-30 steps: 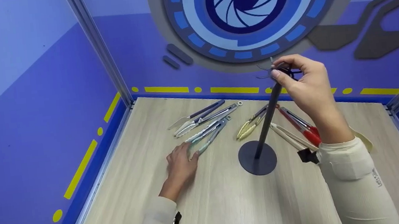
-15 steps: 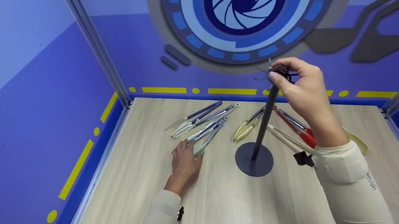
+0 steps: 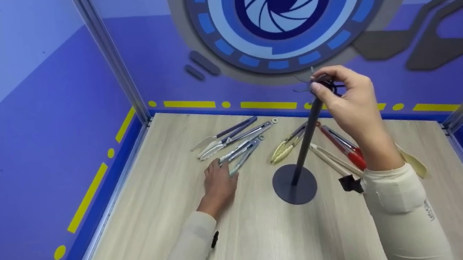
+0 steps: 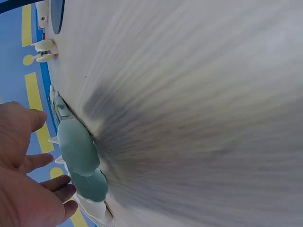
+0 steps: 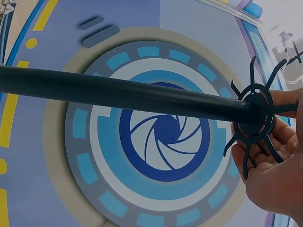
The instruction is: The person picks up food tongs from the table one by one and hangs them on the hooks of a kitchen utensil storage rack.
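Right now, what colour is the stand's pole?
The pole is near-black, clearest in right wrist view.

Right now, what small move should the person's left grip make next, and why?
Probably close the left grip on the teal tongs: its fingers are spread by their ends, not wrapped round them, while the right grip holds the stand near its top.

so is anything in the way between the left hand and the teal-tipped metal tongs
Nothing visible. The left hand is right at the teal-tipped metal tongs; the white-tipped metal tongs lie just beyond them, and the dark round-based stand is off to the right.
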`<state>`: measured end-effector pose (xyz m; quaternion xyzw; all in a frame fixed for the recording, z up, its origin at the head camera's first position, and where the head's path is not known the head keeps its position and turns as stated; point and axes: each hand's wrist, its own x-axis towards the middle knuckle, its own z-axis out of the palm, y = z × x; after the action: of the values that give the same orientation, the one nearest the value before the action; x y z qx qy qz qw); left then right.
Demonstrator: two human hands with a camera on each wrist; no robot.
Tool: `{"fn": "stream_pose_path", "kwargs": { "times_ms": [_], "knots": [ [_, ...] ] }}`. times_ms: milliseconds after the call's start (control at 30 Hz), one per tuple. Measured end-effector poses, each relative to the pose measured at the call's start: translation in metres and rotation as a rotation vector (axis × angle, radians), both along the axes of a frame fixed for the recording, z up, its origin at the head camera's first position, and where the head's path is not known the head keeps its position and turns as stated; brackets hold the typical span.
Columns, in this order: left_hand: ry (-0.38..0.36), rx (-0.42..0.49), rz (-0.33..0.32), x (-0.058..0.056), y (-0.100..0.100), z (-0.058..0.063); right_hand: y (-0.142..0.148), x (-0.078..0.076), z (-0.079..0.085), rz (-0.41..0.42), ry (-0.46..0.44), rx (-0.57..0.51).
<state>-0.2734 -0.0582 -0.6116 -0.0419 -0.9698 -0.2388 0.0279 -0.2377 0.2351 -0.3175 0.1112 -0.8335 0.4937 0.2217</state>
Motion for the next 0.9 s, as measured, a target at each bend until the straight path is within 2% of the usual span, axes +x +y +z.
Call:
{"fn": "stream_pose_path", "kwargs": {
  "times_ms": [333, 567, 767, 900],
  "knots": [
    [0.032, -0.152, 0.026, -0.016, 0.006, -0.004, 0.0, 0.0, -0.001, -0.008, -0.007, -0.005],
    [0.072, -0.177, 0.021, -0.029, 0.013, -0.01, 0.0, -0.001, 0.0, -0.015, 0.005, -0.015],
    [0.147, -0.226, 0.058, -0.031, 0.023, -0.011, 0.0, 0.0, -0.002, -0.017, 0.007, -0.023],
    [0.181, -0.211, 0.088, -0.032, 0.029, -0.012, -0.001, -0.001, -0.003, -0.018, 0.019, -0.013]
  ]
}}
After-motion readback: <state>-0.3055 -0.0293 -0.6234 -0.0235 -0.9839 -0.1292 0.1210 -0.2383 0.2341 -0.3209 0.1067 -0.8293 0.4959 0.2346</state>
